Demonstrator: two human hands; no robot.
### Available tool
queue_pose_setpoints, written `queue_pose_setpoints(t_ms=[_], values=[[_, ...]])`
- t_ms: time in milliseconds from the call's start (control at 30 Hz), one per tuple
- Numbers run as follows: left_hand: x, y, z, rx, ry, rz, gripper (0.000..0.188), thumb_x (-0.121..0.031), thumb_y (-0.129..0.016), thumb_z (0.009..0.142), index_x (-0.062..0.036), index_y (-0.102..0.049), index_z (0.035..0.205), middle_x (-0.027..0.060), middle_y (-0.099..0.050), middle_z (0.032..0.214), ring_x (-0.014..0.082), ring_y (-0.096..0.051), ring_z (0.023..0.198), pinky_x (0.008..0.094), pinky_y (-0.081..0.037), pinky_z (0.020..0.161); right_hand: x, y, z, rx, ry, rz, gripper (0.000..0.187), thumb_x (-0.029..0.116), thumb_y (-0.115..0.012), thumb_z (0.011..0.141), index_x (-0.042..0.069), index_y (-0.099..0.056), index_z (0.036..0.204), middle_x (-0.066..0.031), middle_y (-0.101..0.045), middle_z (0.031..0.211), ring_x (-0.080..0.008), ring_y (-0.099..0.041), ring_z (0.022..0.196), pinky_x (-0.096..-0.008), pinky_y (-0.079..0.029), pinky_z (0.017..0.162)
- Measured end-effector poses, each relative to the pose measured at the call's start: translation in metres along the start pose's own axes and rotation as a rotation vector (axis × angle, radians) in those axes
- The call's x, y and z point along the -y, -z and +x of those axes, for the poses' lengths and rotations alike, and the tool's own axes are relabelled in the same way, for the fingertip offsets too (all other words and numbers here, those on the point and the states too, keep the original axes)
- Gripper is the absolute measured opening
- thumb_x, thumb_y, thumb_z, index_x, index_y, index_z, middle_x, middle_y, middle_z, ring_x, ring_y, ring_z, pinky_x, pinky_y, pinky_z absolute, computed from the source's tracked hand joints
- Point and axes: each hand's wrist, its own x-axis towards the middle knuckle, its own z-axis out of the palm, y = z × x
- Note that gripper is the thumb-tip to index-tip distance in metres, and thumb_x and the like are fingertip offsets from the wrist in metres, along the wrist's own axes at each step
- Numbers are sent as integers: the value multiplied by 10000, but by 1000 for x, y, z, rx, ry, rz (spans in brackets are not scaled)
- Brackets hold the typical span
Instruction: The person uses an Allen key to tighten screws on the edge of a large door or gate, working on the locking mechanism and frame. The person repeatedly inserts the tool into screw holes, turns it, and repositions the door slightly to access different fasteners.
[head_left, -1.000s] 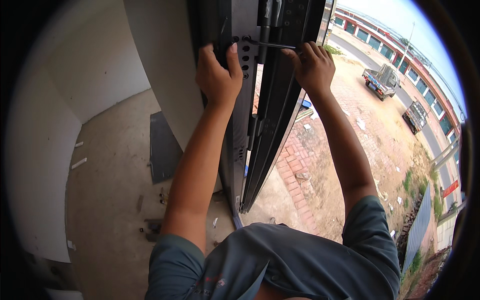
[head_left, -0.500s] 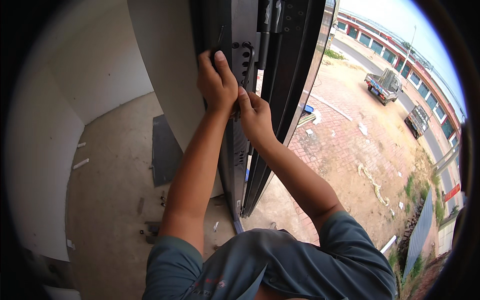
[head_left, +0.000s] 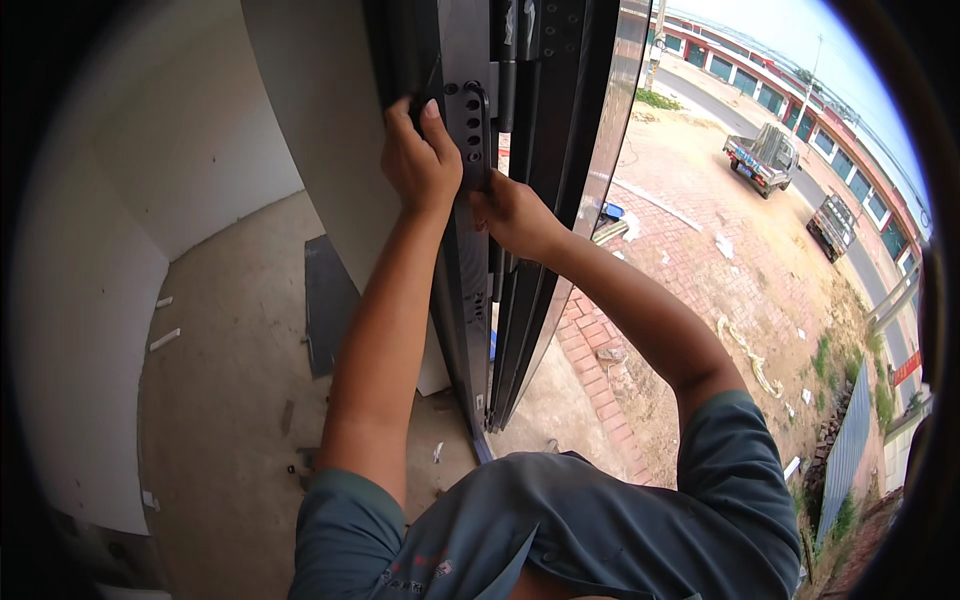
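In front of me stands a tall dark metal door frame (head_left: 455, 260) with a row of round holes along its strip. An L-shaped black hex key (head_left: 487, 125) has its short end at one of the upper holes, and its long arm hangs down along the strip. Closed round the lower end of that key is my right hand (head_left: 520, 215), its fingertips partly hidden. My left hand (head_left: 423, 160) wraps the frame's left edge beside the holes, thumb pointing up; its other fingers are mostly hidden. A dark hinge barrel (head_left: 507, 95) sits just right of the key.
To the left, a pale panel (head_left: 310, 120) slants beside a room with white walls and a concrete floor. A dark flat board (head_left: 328, 305) lies there. Outdoors on the right are brick paving (head_left: 660, 240), scattered litter, two small trucks (head_left: 762, 160) and a corrugated sheet (head_left: 845, 450).
My right hand has shifted slightly down and right, with its elbow swung outward. The hex key stays at the upper hole; my left hand keeps its place on the frame. The view has shifted a little.
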Motion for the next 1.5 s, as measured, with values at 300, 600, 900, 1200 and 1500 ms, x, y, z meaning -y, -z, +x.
queue_pose_setpoints(t_ms=[300,600,900,1200,1500], values=[[0,1,-2,-8,-3,12,299,-330,-520,1085,-43,-587,1132,150,-698,902,352,-700,768,422,-534,664,9,92,12,112,75,-766,209,219,-524,1060,15,-496,1022,-240,-641,723,-478,-649,711,-548,-493,634],[-2,2,-2,-30,4,-1,305,-336,-512,1091,-45,-599,1120,145,-695,889,342,-694,757,414,-527,657,21,103,9,-61,87,-858,272,272,-524,1068,40,-568,934,-201,-619,604,-418,-637,544,-510,-484,497],[-3,7,4,-3,46,14,350,-376,-509,1089,-50,-629,1137,136,-708,906,331,-707,787,404,-540,679,35,8,4,-125,-225,-421,488,387,-437,1078,0,-645,865,-275,-682,740,-496,-682,775,-580,-545,724],[3,101,-45,138,218,-110,188,-219,-717,992,-45,-673,1047,23,-680,857,97,-614,677,251,-462,580,89,-50,26,-30,-517,651,377,276,-518,1065,-85,-624,1042,-166,-694,888,-243,-703,817,-335,-554,786],[9,119,-41,233,322,-242,172,-123,-682,1018,2,-618,1118,27,-663,963,61,-628,801,225,-508,717,92,-37,37,177,-457,783,466,340,-456,1111,-98,-605,1162,-215,-703,1096,-301,-720,1032,-398,-567,977]])
